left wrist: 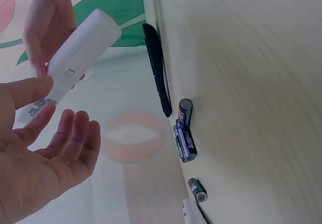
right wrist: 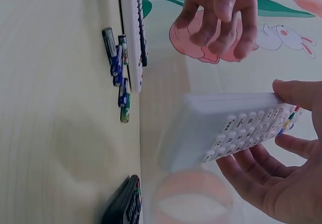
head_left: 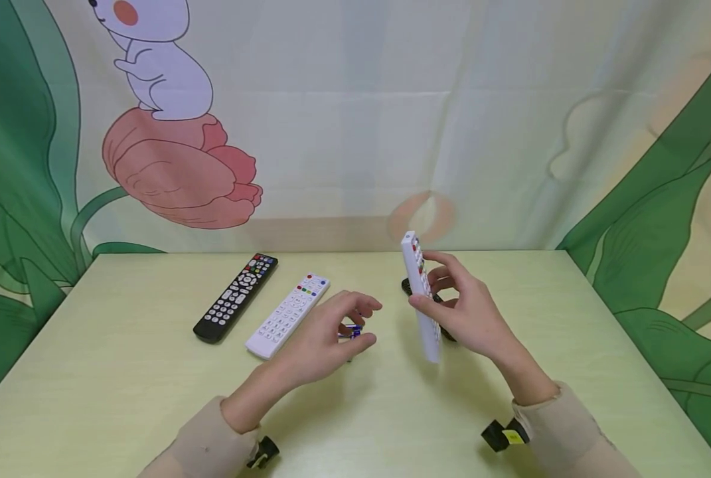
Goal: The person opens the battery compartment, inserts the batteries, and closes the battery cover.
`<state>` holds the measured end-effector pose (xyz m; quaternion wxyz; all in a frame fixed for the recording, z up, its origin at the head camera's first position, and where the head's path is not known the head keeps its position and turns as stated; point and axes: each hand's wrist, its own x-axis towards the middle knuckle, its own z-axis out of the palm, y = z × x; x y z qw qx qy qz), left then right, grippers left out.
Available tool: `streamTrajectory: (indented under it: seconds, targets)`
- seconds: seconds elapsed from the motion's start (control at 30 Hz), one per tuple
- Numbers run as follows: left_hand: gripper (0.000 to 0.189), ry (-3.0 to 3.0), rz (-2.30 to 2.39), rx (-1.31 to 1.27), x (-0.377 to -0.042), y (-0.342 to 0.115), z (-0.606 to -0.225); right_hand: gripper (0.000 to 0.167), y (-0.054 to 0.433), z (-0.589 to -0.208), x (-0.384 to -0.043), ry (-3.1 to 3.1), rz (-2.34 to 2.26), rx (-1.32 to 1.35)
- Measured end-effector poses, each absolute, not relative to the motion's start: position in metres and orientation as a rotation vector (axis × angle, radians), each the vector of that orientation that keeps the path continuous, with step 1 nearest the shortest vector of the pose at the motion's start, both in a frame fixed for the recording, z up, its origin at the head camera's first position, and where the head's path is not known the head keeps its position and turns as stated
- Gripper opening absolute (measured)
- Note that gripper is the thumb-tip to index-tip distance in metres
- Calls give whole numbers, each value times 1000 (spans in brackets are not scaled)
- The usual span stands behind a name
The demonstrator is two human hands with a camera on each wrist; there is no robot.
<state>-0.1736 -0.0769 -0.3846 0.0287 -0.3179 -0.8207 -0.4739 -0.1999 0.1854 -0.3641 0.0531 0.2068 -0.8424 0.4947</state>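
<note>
My right hand [head_left: 469, 315] grips a white remote control [head_left: 415, 269] by its edges, thumb on one side and fingers on the other. The remote is raised above the table, tipped nearly upright; its back with a small latch mark shows in the left wrist view, its buttons in the right wrist view. To its left hovers my left hand [head_left: 319, 335], fingers loosely bent and holding nothing. Several batteries [right wrist: 118, 65] lie on the table beneath the left hand, mostly hidden by it in the head view.
A second white remote [head_left: 288, 317] lies left of my left hand, with a black remote [head_left: 236, 299] farther left. Another black remote [head_left: 405, 287] lies partly hidden behind the raised one. A printed curtain [head_left: 355, 133] hangs along the back edge of the pale table [head_left: 122, 398].
</note>
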Motion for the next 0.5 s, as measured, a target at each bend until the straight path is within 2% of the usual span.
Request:
streamTrajectory:
  seconds: [0.5]
  targets:
    - [33, -2629, -1307, -1063, -174, -86, -391, 62, 217, -378, -208, -2757, 1164, 437]
